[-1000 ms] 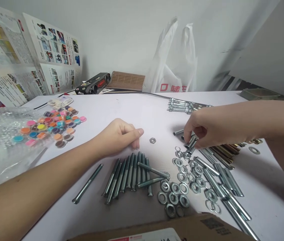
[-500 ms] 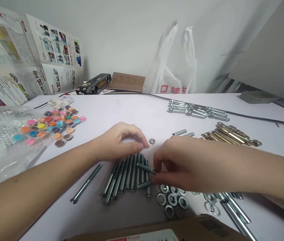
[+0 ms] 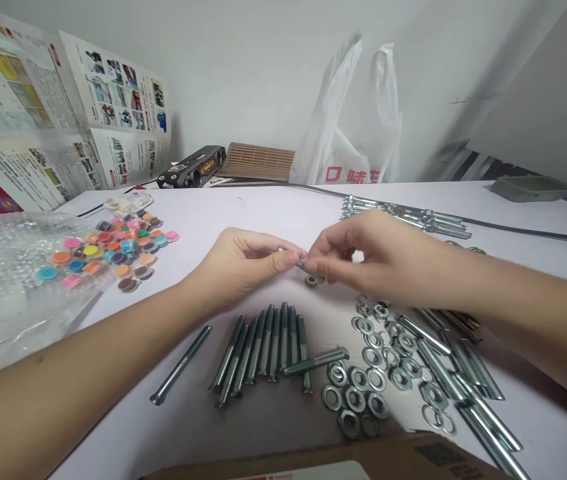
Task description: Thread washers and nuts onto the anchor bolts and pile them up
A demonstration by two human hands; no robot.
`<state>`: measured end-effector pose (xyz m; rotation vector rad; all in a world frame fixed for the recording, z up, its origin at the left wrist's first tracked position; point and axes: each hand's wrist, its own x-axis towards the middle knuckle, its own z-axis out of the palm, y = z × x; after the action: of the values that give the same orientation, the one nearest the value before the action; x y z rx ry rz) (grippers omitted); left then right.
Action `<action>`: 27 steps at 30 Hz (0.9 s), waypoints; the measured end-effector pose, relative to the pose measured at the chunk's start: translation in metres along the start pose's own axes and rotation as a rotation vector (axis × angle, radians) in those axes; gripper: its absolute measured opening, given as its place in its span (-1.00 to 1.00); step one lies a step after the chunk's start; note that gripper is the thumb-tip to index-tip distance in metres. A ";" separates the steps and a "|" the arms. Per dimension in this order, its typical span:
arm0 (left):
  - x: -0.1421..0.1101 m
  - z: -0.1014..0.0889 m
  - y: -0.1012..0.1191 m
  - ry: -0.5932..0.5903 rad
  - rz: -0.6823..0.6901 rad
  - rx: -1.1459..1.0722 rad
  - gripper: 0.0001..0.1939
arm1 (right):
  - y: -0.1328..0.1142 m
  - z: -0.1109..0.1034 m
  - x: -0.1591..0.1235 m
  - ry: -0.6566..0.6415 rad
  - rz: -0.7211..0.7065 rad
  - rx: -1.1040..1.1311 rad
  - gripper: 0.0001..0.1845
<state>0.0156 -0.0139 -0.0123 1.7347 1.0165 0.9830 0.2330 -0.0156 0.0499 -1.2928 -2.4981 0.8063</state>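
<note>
The white table (image 3: 263,213) lies bare at 12 o'clock of the hands; a bubble-wrap bag (image 3: 8,280) at 9 holds coloured caps (image 3: 108,250). Left hand (image 3: 236,267) and right hand (image 3: 373,257) pinch one small bolt (image 3: 299,261) above a nut (image 3: 312,280)

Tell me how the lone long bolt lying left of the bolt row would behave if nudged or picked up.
The lone bolt looks like a straight steel rod, so probably stiff and fairly heavy for its size. Its round shank would likely roll on the smooth white table if nudged sideways. The shiny plating suggests it may be slippery.
</note>
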 end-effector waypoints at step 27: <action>0.004 0.000 0.003 -0.101 -0.075 0.359 -0.89 | 0.040 -0.039 -0.021 -0.457 0.224 -0.369 -0.81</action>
<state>0.0179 -0.0109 -0.0084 1.9978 1.2390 0.6870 0.2893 0.0003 0.0607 -1.6958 -3.0079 0.7843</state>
